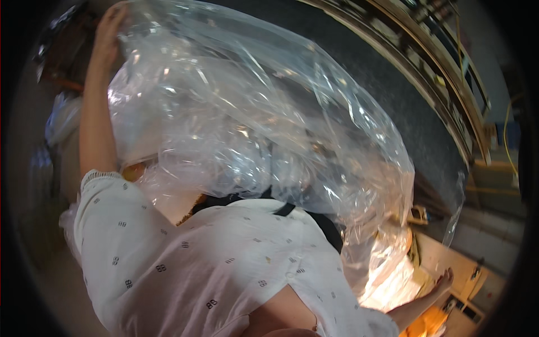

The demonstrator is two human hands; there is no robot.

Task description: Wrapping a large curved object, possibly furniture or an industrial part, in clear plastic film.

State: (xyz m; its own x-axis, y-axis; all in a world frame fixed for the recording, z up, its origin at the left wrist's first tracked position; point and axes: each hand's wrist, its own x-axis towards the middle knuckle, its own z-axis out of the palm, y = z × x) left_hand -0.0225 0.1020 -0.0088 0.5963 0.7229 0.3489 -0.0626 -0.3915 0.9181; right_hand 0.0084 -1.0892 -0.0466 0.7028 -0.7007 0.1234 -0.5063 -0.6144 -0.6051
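Observation:
A large clear plastic sheet, crinkled and shiny, billows in front of my body across the middle of the view. At the upper left my left arm is stretched out, and my left hand is closed on the sheet's far left corner. Some of the fingers are cut off by the top of the picture. My right hand is held out low at the right, apart from the sheet, with its small, partly seen fingers extended. Above it hangs a thin strip of clear plastic.
A dark grey surface runs behind the sheet. Beyond it are wooden-edged shelves holding assorted items. A yellow cord hangs at the right. Pale boxes or cabinets and an orange object lie near my right arm.

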